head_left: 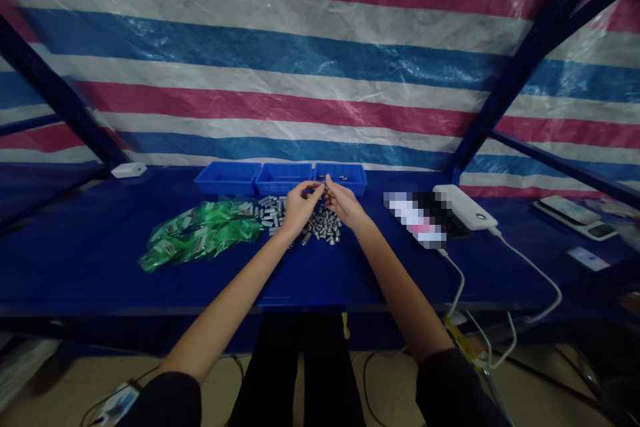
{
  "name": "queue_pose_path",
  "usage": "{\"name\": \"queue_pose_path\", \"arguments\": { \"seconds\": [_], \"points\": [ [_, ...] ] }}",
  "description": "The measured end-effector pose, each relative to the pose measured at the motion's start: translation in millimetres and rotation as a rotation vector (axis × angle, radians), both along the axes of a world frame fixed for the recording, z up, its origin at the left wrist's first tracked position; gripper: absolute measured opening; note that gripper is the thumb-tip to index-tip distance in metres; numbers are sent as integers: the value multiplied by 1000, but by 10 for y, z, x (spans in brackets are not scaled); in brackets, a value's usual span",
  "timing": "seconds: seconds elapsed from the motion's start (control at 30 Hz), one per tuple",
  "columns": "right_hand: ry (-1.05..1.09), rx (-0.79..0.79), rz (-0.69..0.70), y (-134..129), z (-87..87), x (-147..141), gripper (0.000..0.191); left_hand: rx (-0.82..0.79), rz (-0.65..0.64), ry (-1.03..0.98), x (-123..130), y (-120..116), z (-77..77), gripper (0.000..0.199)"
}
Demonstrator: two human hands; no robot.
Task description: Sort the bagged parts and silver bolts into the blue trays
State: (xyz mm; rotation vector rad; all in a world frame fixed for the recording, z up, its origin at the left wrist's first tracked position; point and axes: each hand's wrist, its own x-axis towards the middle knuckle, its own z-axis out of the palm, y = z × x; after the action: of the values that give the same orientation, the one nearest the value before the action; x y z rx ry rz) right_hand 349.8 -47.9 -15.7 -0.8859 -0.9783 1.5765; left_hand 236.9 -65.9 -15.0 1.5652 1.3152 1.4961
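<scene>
My left hand (301, 205) and my right hand (345, 203) meet over the table, with fingertips pinched together around a small metal part (326, 189). It is mostly hidden by the fingers, so its exact kind does not show. Below my hands lies a heap of silver bolts (329, 230). To its left, partly behind my left hand, are short metal cylinders (270, 212). Just beyond my fingers stands the right-hand blue bin (357, 180), holding a few small screws (343, 178).
Two more blue bins, a middle one (284, 180) and a left one (227, 180), stand alongside. Green plastic bags (205, 233) of metal parts lie left. On the right are a phone (415, 220), a white power bank (465, 207) with cables, and a scale (575, 217).
</scene>
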Motion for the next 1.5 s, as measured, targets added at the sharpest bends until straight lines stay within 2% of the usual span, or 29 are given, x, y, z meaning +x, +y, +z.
{"name": "queue_pose_path", "arguments": {
  "seconds": [0.23,0.43,0.5,0.57,0.63,0.77,0.9,1.0,1.13,1.5],
  "points": [
    [-56,68,46,0,4,6,33,-52,-8,-106,-11,4,14,29],
    [-345,188,-278,62,2,131,35,-88,105,-99,-65,59,-39,30],
    [-352,238,-311,85,8,169,41,-108,117,-100,-84,85,-55,29],
    [-318,303,-285,104,4,183,50,-100,117,-55,-101,108,-70,27],
    [-324,393,-227,118,-15,176,50,-74,108,44,-115,114,-82,24],
    [-556,557,-150,131,-97,164,21,-39,109,413,-128,55,-104,24],
    [-854,538,-135,129,-203,213,16,-46,127,838,-126,-12,-144,21],
    [-996,516,-91,124,-257,243,17,-82,99,938,-128,-15,-154,21],
    [-1045,544,-36,122,-293,227,19,-111,125,930,-137,-5,-119,18],
    [-1015,520,-22,155,-357,189,18,-181,40,709,-157,-24,-47,28]
  ]
}}
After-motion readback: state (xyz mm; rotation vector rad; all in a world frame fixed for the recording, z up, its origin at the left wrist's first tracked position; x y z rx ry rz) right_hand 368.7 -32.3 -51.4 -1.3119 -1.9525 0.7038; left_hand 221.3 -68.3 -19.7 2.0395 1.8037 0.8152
